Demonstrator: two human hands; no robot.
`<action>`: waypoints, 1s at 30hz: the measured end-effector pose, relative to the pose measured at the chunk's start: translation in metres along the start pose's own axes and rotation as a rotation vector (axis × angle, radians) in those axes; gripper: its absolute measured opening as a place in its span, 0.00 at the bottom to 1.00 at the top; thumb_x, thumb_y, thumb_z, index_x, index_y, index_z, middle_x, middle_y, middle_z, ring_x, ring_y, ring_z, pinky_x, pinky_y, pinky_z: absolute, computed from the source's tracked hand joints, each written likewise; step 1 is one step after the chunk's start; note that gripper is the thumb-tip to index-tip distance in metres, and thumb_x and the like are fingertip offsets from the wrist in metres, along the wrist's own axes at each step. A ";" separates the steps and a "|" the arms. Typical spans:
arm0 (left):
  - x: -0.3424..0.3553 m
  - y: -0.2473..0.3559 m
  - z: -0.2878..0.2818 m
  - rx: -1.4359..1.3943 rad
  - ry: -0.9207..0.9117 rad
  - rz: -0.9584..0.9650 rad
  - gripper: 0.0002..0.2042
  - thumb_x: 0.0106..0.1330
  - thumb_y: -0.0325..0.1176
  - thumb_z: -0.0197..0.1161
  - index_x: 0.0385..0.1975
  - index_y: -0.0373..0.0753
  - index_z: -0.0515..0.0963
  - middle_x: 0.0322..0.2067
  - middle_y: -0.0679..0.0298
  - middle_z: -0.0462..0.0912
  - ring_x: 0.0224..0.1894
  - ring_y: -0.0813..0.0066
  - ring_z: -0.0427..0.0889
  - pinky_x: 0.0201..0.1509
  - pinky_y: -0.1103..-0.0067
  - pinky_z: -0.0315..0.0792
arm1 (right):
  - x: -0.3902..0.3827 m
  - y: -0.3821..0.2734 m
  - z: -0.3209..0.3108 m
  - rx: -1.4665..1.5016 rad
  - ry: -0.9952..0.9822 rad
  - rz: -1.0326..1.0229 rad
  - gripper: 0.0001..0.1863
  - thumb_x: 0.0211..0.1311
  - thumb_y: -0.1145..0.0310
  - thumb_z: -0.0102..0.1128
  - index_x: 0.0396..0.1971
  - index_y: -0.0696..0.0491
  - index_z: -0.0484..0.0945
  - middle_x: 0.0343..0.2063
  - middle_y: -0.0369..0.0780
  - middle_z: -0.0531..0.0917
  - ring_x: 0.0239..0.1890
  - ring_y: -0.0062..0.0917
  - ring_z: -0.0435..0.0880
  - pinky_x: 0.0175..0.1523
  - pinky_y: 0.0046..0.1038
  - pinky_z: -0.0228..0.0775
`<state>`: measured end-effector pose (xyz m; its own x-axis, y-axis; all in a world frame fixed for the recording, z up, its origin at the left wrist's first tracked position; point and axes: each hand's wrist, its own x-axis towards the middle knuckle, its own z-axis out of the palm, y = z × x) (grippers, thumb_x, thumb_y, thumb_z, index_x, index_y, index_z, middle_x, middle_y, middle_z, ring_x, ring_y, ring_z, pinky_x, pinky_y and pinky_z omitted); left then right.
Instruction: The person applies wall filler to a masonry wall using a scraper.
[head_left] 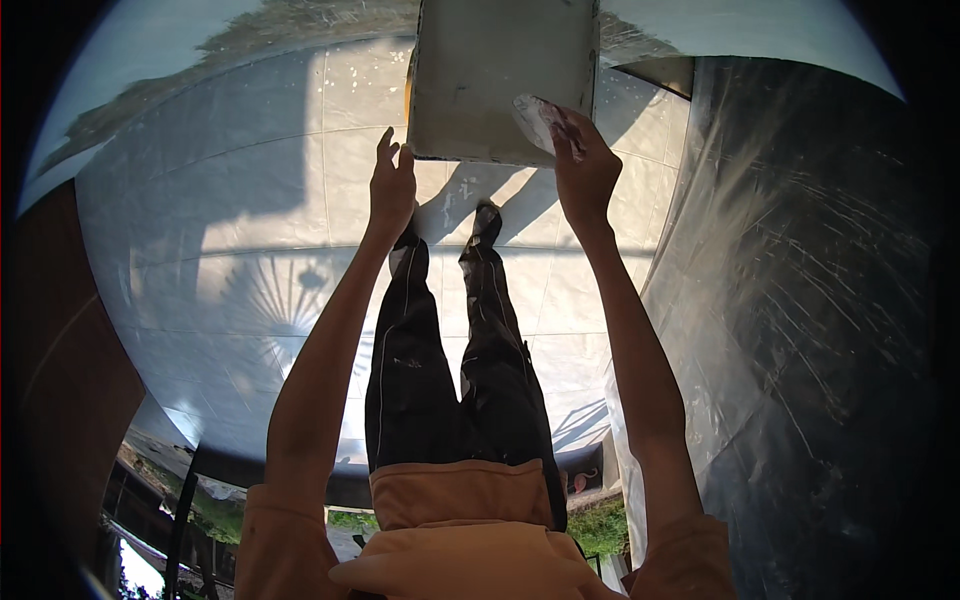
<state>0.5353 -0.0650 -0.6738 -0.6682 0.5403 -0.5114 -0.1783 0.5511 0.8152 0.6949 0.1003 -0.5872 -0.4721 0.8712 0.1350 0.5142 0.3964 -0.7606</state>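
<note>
Hiding floor (362, 95) near hands (588, 172): grey board (480, 85) | right: dark sheeting (800, 300)

Panel (490, 80) ctr-front over floor (240, 220); L fingers (384, 152) & R fingers (582, 135) at its near corners.
L just outside near L corner, contact unclear; R by near R corner, scrap (538, 115) in grip, over panel. Feet (487, 220) on floor, behind panel's near edge. Sheeting (800, 300) far R; grass (603, 530) at rear, past floor's edge.
</note>
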 end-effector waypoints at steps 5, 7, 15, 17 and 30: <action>-0.005 -0.004 0.023 -0.417 -0.132 -0.187 0.32 0.75 0.52 0.43 0.72 0.45 0.43 0.62 0.51 0.65 0.60 0.57 0.72 0.61 0.68 0.70 | 0.005 0.023 0.030 -0.138 -0.195 -0.082 0.13 0.60 0.76 0.59 0.45 0.54 0.81 0.37 0.46 0.86 0.41 0.35 0.86 0.47 0.30 0.76; -0.005 -0.006 0.027 -0.495 -0.159 -0.198 0.31 0.75 0.51 0.42 0.72 0.46 0.44 0.64 0.51 0.62 0.61 0.58 0.72 0.61 0.69 0.70 | 0.005 0.031 0.039 -0.188 -0.294 -0.176 0.14 0.59 0.77 0.59 0.45 0.52 0.81 0.36 0.45 0.85 0.39 0.37 0.84 0.46 0.32 0.76; -0.004 -0.008 0.038 -0.684 -0.139 -0.234 0.22 0.79 0.41 0.36 0.70 0.50 0.52 0.59 0.59 0.70 0.51 0.68 0.80 0.51 0.76 0.76 | 0.002 0.034 0.046 -0.208 -0.336 -0.232 0.14 0.57 0.77 0.60 0.44 0.51 0.82 0.35 0.44 0.84 0.37 0.38 0.82 0.44 0.35 0.74; -0.007 0.003 0.044 -0.779 -0.124 -0.291 0.22 0.78 0.45 0.34 0.68 0.47 0.53 0.59 0.56 0.68 0.55 0.66 0.77 0.57 0.73 0.74 | 0.003 0.036 0.044 -0.216 -0.337 -0.248 0.14 0.57 0.77 0.61 0.44 0.51 0.82 0.35 0.44 0.84 0.37 0.38 0.82 0.44 0.35 0.74; -0.005 -0.004 0.049 -0.761 -0.023 -0.306 0.19 0.79 0.38 0.35 0.67 0.50 0.56 0.52 0.61 0.77 0.45 0.76 0.82 0.48 0.77 0.75 | 0.000 0.044 0.042 -0.171 -0.367 -0.268 0.14 0.54 0.80 0.62 0.41 0.51 0.83 0.35 0.42 0.85 0.38 0.37 0.82 0.44 0.34 0.75</action>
<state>0.5748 -0.0387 -0.6876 -0.4969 0.4532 -0.7401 -0.7971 0.0988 0.5957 0.6878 0.1053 -0.6469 -0.8096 0.5844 0.0559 0.4356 0.6619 -0.6100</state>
